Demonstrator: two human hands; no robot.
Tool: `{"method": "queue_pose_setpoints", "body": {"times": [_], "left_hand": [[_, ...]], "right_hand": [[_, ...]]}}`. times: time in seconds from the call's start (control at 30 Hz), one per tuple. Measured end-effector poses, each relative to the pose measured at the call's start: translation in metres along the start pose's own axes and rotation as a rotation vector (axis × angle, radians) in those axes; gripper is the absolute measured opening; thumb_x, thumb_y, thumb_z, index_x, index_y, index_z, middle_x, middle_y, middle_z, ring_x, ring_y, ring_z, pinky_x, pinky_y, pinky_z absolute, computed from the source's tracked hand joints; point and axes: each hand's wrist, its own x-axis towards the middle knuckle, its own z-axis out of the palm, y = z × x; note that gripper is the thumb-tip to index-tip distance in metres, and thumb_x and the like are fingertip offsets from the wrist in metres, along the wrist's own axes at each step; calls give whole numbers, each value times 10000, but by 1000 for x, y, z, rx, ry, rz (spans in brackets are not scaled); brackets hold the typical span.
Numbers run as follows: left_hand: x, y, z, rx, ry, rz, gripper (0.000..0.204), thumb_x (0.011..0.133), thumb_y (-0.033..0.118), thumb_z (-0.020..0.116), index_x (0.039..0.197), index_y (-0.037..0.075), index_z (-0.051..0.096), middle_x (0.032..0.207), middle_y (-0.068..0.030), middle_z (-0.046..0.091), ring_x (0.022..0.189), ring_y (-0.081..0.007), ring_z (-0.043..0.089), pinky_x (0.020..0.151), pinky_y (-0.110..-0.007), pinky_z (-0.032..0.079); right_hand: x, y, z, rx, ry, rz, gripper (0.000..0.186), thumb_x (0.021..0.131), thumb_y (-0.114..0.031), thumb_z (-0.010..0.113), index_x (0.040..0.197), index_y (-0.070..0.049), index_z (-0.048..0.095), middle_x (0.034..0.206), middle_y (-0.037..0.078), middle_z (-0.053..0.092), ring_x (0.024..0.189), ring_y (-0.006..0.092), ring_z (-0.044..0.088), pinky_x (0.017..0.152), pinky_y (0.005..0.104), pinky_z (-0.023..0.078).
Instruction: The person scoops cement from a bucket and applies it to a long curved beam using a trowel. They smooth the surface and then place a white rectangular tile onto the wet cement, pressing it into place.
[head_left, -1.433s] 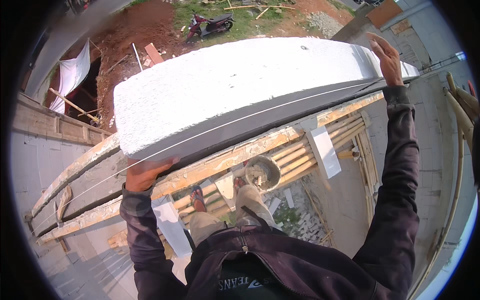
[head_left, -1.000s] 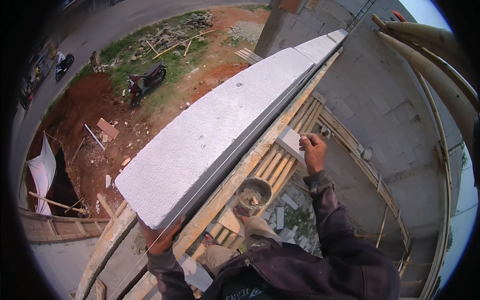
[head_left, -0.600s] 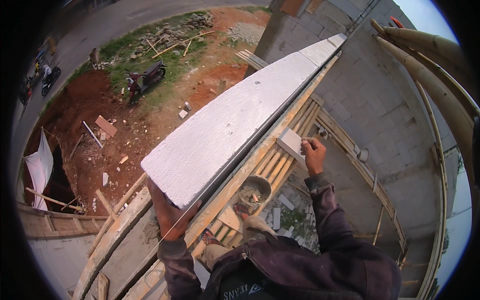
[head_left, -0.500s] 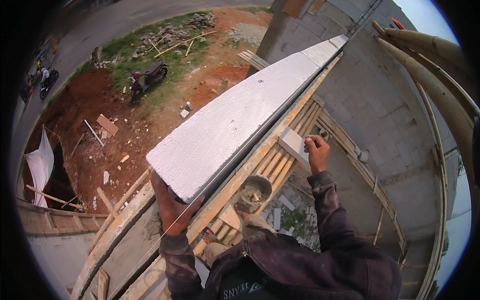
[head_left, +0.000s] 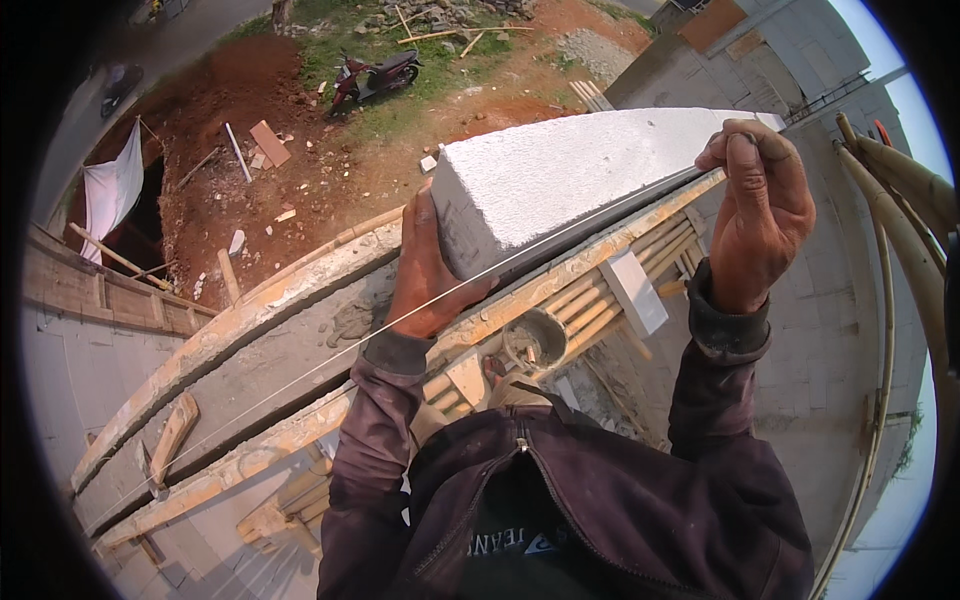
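A long row of white aerated concrete blocks [head_left: 570,175] runs along the wall top toward the far right. My left hand [head_left: 428,280] grips the near end of the closest block, with its fingers on one side and its thumb on the other. A thin taut string [head_left: 290,384] passes over that hand and along the block's near edge. Raised above the right part of the row, my right hand [head_left: 762,215] is closed in a pinch. Whatever its fingertips may hold is too small to make out.
Timber formwork boards [head_left: 330,255] flank the grey wall top, where a mortar clump [head_left: 352,320] and a wood piece [head_left: 174,438] lie. Below are a bucket [head_left: 535,338] and a smaller block [head_left: 634,291] on bamboo poles. Thick bamboo [head_left: 885,215] rises at right. A motorbike [head_left: 375,80] stands below.
My right hand has risen from beside the smaller block to above the row. My left hand keeps its grip on the block's end. The whole view has shifted and turned.
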Motion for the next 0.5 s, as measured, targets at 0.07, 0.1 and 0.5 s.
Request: {"method": "queue_pose_setpoints", "body": {"times": [0.07,0.1,0.5], "left_hand": [[0,-4,1,-27,-15,-59,1256,559,208,887,1543,-11,138,1429,-268,333,1297,-427,422,1081,-451,397],[-1,-5,1,15,7,-26,1254,555,228,882,1541,-17,146,1426,-264,336,1289,-427,427,1082,-447,395],[0,-16,9,68,71,46,1201,550,252,894,1472,-117,218,1365,-304,372,1265,-437,445,1069,-436,425]], "right_hand": [[6,-18,22,119,-15,-104,146,944,-69,652,1027,44,693,846,87,686,771,152,637,721,260,508],[6,-23,29,154,-23,-114,145,944,-66,652,1023,49,692,851,93,690,772,154,642,724,259,510],[48,9,-39,395,156,299,158,961,-46,574,1009,80,656,723,55,518,679,155,507,648,321,439]]}}
